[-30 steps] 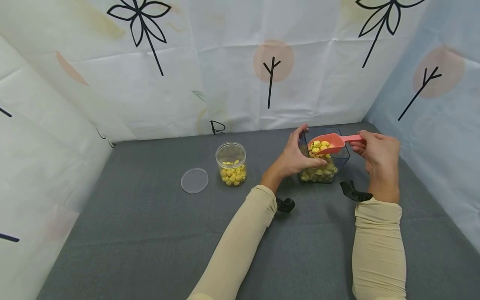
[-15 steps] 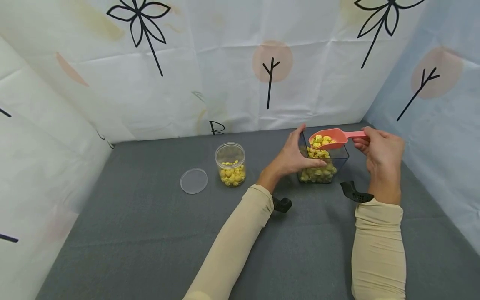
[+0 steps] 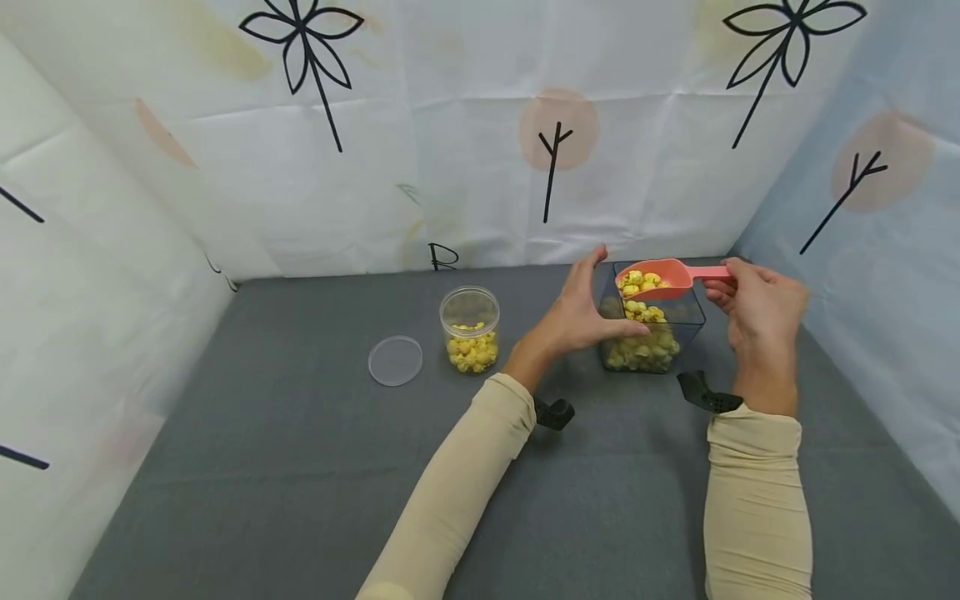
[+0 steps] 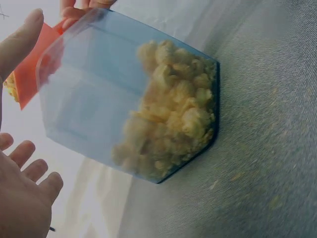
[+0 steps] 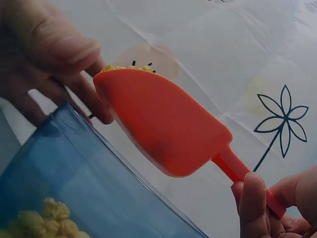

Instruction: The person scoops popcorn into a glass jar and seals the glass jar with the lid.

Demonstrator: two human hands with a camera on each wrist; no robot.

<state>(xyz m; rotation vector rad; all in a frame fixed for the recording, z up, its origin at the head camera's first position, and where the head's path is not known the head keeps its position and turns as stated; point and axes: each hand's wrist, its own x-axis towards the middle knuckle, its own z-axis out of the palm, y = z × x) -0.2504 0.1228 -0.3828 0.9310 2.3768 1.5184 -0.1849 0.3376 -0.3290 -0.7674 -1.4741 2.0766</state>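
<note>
Head view, right hand: the right hand point(image 3: 765, 312) grasps the scoop's handle, pinched between thumb and fingers.
Scoop: the coral-red scoop point(image 3: 678, 282) is above the mouth of the square box, its handle towards the right hand and its tip towards the left; yellow popcorn point(image 3: 636, 284) lies in its bowl.
Left hand: the left hand point(image 3: 573, 317) is released, thumb and fingers spread at the box's left side; the left wrist view shows a gap between the fingers and the wall, but whether the thumb touches the rim I cannot tell.
Square box: the clear, bluish box point(image 4: 89, 94) stands upright on the table, part-filled with popcorn pieces point(image 4: 181, 109) under bare upper walls.
Wrists: a black mount point(image 3: 555, 414) sits at the left one, another point(image 3: 707, 394) at the right; both arms wear beige sleeves point(image 3: 756, 504).
Jar: left of the left hand, an uncovered clear round jar point(image 3: 470, 307) stands upright, yellow popcorn in its lower part.
Lid: a clear round lid point(image 3: 395, 361) lies flat just left of the jar.
Table: grey cloth point(image 3: 300, 467) covers it.
Backdrop: white fabric point(image 3: 480, 158) printed with black flowers and twigs on peach circles.
</note>
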